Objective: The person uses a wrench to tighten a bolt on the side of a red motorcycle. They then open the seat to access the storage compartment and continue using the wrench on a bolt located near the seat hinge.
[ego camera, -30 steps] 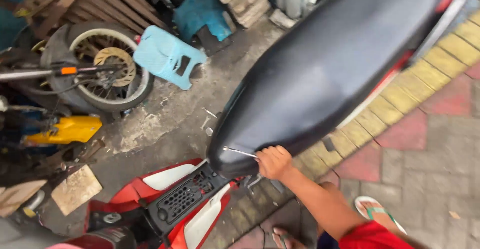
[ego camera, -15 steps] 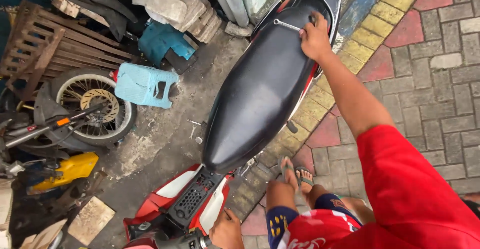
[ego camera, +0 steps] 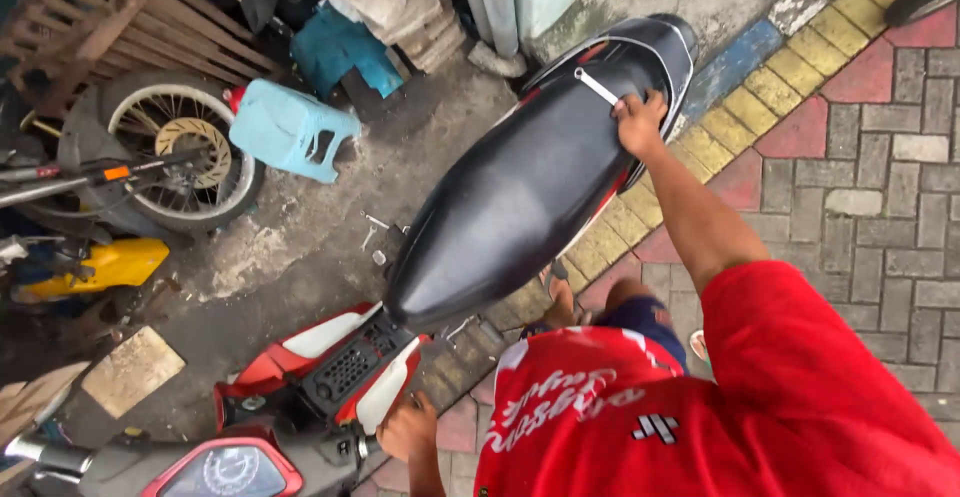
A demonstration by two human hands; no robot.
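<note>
1. Fingers of the left hand (ego camera: 408,431) are curling round the scooter's handlebar grip (ego camera: 366,445). This hand was not showing a second ago. Its thumb side is hiding under the red shirt (ego camera: 700,407), so how tight it is squeezing is hard to tell.
2. Right hand (ego camera: 640,122) is reaching far out along the black seat (ego camera: 520,197). It has moved from the seat's near end to the far end. It is pinching a thin white stick-like tool (ego camera: 597,86) and pressing down on the seat.
3. Just past that hand, the scooter's tail (ego camera: 668,37) is showing now.
4. Off to the left side of the seat, a blue stool (ego camera: 290,129) and a loose wheel (ego camera: 180,147) are lying.
</note>
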